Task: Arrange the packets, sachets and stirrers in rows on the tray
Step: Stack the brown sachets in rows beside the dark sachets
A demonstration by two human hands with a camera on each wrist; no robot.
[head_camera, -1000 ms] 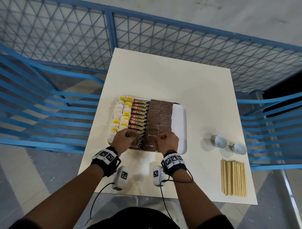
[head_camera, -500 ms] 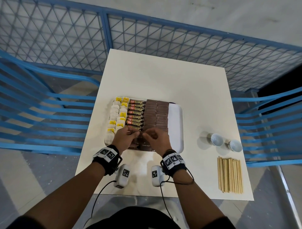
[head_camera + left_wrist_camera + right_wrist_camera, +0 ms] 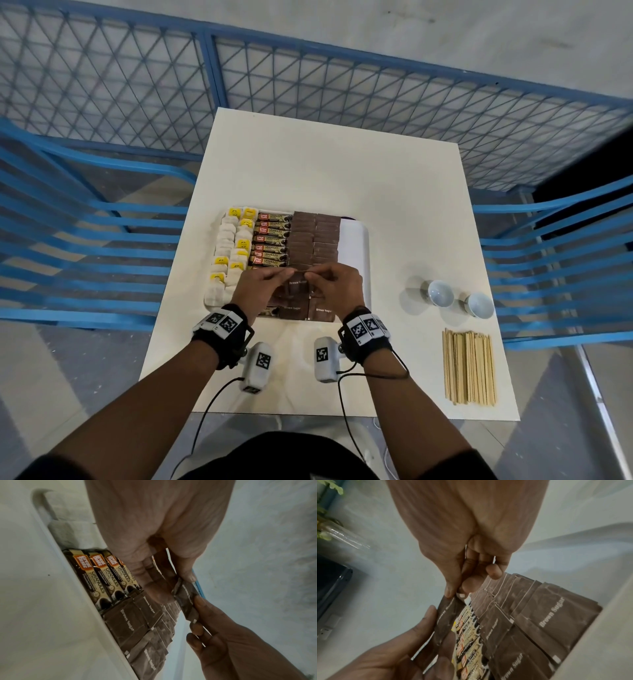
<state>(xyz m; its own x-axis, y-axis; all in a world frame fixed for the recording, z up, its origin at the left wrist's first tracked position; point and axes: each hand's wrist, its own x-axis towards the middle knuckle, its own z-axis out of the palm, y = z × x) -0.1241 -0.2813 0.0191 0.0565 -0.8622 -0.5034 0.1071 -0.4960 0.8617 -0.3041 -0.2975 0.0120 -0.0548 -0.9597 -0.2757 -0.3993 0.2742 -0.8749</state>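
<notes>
A white tray (image 3: 354, 246) holds tea bags (image 3: 227, 246) on the left, coffee granule sticks (image 3: 270, 240) beside them, then two columns of brown sugar sachets (image 3: 313, 240); its right strip is bare. Just above the tray's near end, both hands pinch one brown sugar sachet (image 3: 186, 601) by opposite ends. My left hand (image 3: 263, 291) grips one end between thumb and fingers (image 3: 188, 577). My right hand (image 3: 337, 289) pinches the other end (image 3: 455, 592), and the same sachet (image 3: 447, 615) hangs down from it. A stack of wooden stirrers (image 3: 469, 366) lies on the table at the near right.
Two small white cups (image 3: 440, 293) (image 3: 479, 305) stand right of the tray, beyond the stirrers. The white table (image 3: 325, 171) stretches away past the tray. Blue chair slats (image 3: 68, 240) flank both sides and a blue mesh fence (image 3: 308, 78) stands behind.
The hands were apart on the near sachets a second ago. They have come together over the tray's near end and now hold one brown sugar sachet raised between them.
</notes>
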